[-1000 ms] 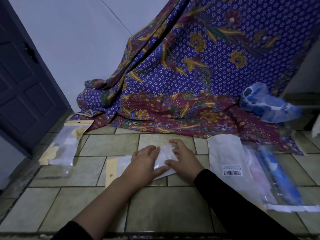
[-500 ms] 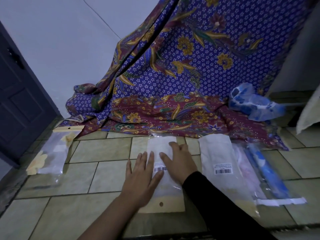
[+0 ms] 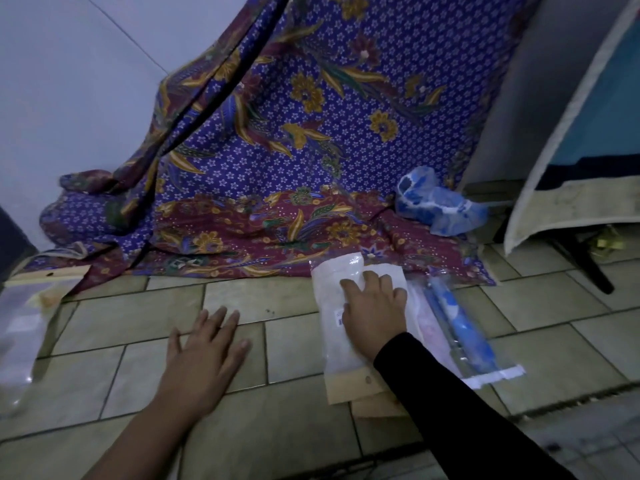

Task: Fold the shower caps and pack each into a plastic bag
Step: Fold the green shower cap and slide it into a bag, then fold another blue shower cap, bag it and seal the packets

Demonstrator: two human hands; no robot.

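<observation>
A packed white bag (image 3: 334, 299) with a barcode label and a tan header card lies on the floor tiles, partly over another white bag beneath it. My right hand (image 3: 374, 310) rests flat on it, fingers straight. My left hand (image 3: 204, 351) lies open on the bare tiles to its left, holding nothing. Right of the white bags lie a pinkish packed bag (image 3: 433, 327) and a bag with a blue folded cap (image 3: 457, 327). A loose blue-and-white shower cap (image 3: 440, 206) sits crumpled on the cloth behind them.
A purple and maroon batik cloth (image 3: 277, 174) drapes down the wall onto the floor. Empty clear bags with tan headers (image 3: 24, 327) lie at the far left. A rug or mat edge (image 3: 568, 202) hangs at the right.
My right hand slid the packed white bag to the right onto the pile of packed bags. My left hand let go of it and now lies on the bare floor.
</observation>
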